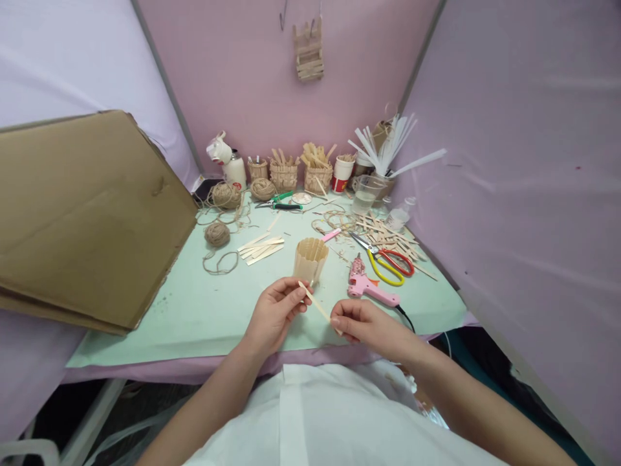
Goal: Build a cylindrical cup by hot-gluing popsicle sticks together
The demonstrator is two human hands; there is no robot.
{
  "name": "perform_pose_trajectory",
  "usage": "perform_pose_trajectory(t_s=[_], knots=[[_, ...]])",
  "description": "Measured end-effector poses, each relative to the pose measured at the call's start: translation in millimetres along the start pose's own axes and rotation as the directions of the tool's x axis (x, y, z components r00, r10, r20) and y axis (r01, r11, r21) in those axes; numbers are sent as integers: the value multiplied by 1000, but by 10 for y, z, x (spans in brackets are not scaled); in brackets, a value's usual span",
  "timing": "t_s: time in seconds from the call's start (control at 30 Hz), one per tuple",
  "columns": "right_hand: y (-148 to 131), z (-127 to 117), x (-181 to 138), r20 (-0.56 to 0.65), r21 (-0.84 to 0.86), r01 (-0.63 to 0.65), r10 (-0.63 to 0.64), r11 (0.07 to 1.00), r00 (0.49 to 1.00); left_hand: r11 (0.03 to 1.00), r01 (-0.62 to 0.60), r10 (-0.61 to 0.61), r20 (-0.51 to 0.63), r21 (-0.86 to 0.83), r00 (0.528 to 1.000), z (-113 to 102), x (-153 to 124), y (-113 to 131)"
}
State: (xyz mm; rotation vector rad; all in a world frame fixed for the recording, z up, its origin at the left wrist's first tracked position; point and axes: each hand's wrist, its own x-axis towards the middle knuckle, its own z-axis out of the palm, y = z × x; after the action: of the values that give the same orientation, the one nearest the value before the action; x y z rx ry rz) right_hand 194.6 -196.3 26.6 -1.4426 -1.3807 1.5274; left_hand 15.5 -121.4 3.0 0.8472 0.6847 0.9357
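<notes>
Between my two hands a thin pale wooden craft stick slants down to the right. Its upper end is pinched by my left hand, and its lower end lies in the closed fingers of my right hand. Right behind my left fingers stands a small cup made of upright wooden sticks, open at the top. To the right of the cup a pink glue gun lies on the table. Flat pale sticks are spread out left of the cup.
Scissors with red and yellow handles lie beside a heap of sticks. Twine balls, green-handled pliers and filled stick baskets stand farther back. Cardboard leans over the left side; a plastic cup of liquid is at the back right.
</notes>
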Motion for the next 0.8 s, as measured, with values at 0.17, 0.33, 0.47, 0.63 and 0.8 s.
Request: perform_pose_trajectory(t_s=[0.17, 0.33, 0.47, 0.63, 0.8], knots=[[2, -88, -32, -144, -336, 80, -135, 938, 980, 998, -49, 49, -7, 27, 999, -24, 13, -1], [105, -448, -37, -425, -803, -137, -396, 580, 814, 940, -292, 303, -37, 178, 952, -156, 24, -31], [247, -656, 13, -391, -873, -232, -333, 428, 858, 884, -400, 424, -51, 243, 904, -250, -11, -90], [384, -697, 147, -387, -880, -246, -314, 406, 867, 890, -396, 423, -86, 225, 902, -298, -43, -123], [245, -688, -42, -339, -837, -127, -323, 532, 883, 902, -383, 412, -131, 202, 902, -335, -33, -132]])
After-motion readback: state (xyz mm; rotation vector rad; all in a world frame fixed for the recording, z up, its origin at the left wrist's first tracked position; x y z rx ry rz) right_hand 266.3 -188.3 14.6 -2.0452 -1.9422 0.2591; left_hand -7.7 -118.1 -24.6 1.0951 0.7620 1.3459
